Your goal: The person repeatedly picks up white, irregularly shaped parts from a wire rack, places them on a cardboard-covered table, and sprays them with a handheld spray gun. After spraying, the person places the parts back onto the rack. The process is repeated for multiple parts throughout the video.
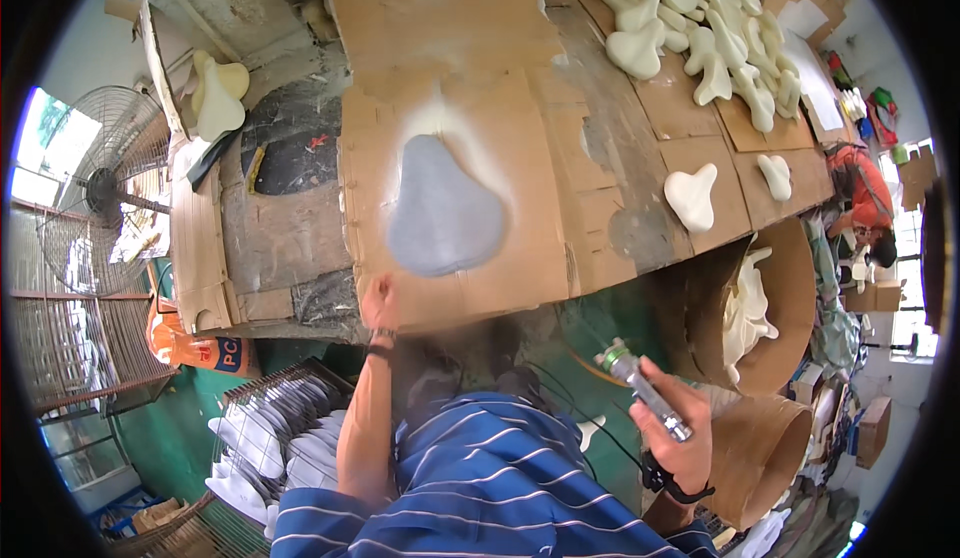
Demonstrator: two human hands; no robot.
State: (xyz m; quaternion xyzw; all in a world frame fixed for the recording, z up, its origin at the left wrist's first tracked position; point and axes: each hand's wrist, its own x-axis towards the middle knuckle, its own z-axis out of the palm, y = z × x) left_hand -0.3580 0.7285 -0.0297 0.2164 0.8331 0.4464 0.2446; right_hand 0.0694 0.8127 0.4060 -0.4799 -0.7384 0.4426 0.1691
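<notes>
A bicycle-saddle-shaped piece with a grey coat (445,208) lies flat on the cardboard-covered table (540,288), its narrow end pointing away from me. Pale overspray rings it on the cardboard. Close to its near left edge, at the table's front, is my left hand (380,305); its fingers are blurred, so their pose is unclear. Away from the table, lower right, my right hand (680,433) grips a metal spray gun (640,386) with a green ring at its front end.
Cream saddle-shaped pieces (700,28) are heaped at the far right; another cream piece (691,198) lies nearer. Brown drums (795,298) stand to the right. A wire rack (270,428) of grey pieces sits lower left, a fan (100,190) at left. Another person (862,188) is far right.
</notes>
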